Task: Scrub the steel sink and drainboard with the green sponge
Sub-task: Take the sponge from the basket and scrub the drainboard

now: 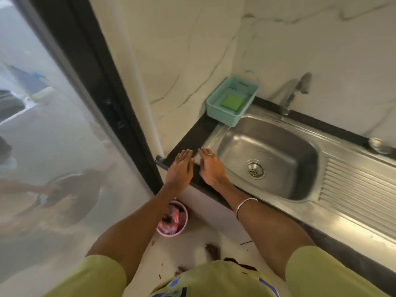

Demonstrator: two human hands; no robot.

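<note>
The steel sink (235, 144) has a round drain at its bottom, and its ribbed drainboard (355, 189) runs off to the right. A green sponge (232, 102) lies inside a teal plastic basket (216, 105) at the sink's far left corner, against the wall. My left hand (180, 168) lies flat, palm down, on the dark counter edge left of the sink. My right hand (211, 166) lies flat beside it on the sink's left rim, a ring on one finger and a bangle on the wrist. Both hands hold nothing and are well short of the sponge.
A steel tap (293, 93) rises behind the basin from the marble-look wall. A small steel bowl (380, 145) sits at the back right. A pink bin (172, 219) with rubbish stands on the floor below. A glass door with a dark frame (107, 99) stands to the left.
</note>
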